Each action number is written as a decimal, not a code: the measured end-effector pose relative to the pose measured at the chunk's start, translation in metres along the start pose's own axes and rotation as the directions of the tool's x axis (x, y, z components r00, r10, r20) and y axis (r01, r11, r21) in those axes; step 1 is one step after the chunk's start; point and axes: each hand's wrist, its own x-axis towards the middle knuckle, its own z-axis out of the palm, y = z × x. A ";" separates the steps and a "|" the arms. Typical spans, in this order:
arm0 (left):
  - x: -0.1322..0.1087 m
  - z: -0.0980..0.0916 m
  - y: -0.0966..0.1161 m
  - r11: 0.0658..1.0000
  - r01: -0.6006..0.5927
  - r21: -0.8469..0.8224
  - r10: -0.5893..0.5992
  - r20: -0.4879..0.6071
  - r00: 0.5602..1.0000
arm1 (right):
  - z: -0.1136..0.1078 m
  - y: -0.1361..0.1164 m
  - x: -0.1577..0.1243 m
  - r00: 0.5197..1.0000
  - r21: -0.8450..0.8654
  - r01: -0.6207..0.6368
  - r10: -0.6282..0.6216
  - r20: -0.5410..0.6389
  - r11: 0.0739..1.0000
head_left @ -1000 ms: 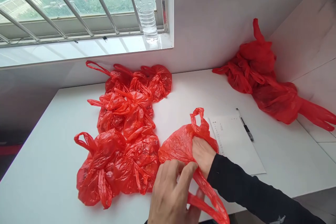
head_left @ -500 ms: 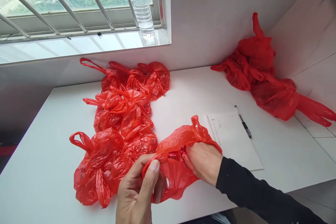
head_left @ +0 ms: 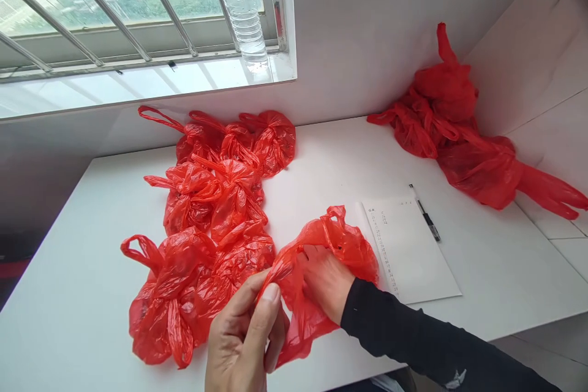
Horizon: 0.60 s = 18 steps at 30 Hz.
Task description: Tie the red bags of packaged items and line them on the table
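Observation:
My left hand (head_left: 243, 334) pinches the edge of a thin red plastic bag (head_left: 356, 248) between thumb and fingers. The bag's mouth faces me, with one handle loop sticking up at the back. My right hand (head_left: 328, 282) reaches into the bag past the wrist. Its fingers lie behind red plastic, so what they hold, if anything, is hidden. Just left of my left hand sit several knotted red plastic bags (head_left: 172, 291), grouped in rows and filled with contents I cannot make out.
A notepad (head_left: 422, 257) with handwritten columns lies right of the bag, a black pen (head_left: 429, 220) along its edge. More red bags (head_left: 482, 165) are heaped by the right wall. A clear water bottle (head_left: 248, 24) stands on the sill of the barred window.
My right hand has moved left and deeper into the bag. The shiny red wrapped pieces seen at its fingers before are now out of sight. My left hand keeps its pinch.

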 end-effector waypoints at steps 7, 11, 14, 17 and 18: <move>0.003 -0.005 0.000 0.999 -0.010 -0.033 0.010 -0.017 1.000 | -0.005 0.005 -0.008 0.992 -0.039 -0.129 0.129 -0.012 0.991; 0.002 -0.003 0.001 1.000 -0.012 -0.015 0.012 0.014 1.000 | -0.002 0.007 -0.005 0.994 -0.013 -0.108 0.108 -0.011 0.994; 0.002 -0.003 0.000 1.000 -0.012 -0.004 0.012 0.010 1.000 | 0.001 0.010 -0.001 0.998 0.026 -0.065 0.065 -0.008 0.998; 0.003 -0.005 -0.001 1.000 -0.009 0.009 0.009 0.007 1.000 | -0.003 0.011 0.001 0.999 0.079 -0.045 0.046 -0.019 0.996; 0.002 -0.005 -0.001 1.000 -0.006 0.010 0.006 0.005 1.000 | -0.007 0.012 0.001 0.998 0.095 -0.050 0.053 -0.027 0.994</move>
